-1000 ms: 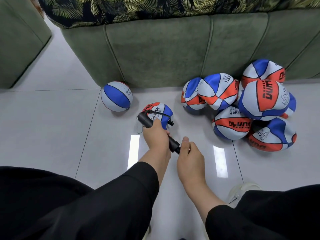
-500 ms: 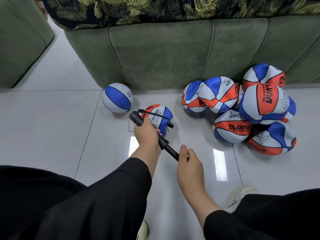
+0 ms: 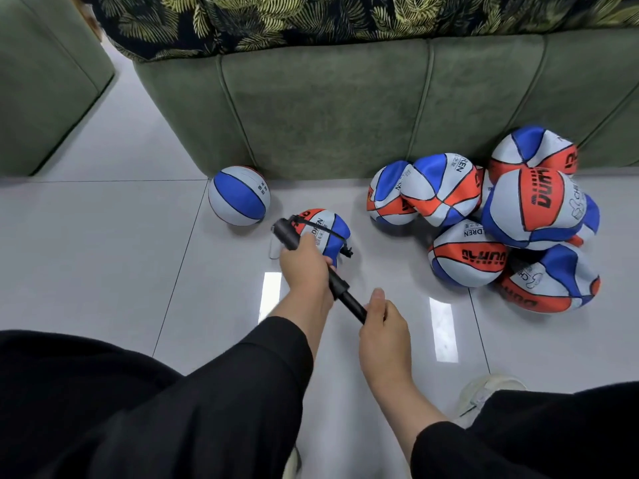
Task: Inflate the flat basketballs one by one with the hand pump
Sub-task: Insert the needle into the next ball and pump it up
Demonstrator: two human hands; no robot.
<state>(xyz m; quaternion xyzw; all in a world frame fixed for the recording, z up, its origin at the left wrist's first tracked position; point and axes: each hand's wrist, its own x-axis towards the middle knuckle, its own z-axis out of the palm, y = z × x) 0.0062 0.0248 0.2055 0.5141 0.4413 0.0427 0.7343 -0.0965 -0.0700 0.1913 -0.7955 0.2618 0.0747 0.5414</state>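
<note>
The left hand [image 3: 304, 267] has its fingers wrapped round the black pump [image 3: 313, 264] barrel, and the right hand [image 3: 382, 323] grips the handle end. The pump's hose runs over a limp basketball [image 3: 328, 229] on the floor [image 3: 103, 254], beside a pile of flat balls [image 3: 484, 219] against the sofa [image 3: 345, 108].

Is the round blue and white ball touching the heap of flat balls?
No, the round ball lies apart, left of the heap.

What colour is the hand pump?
Black, both barrel and rod: the black hand pump, seen in the head view.
</note>
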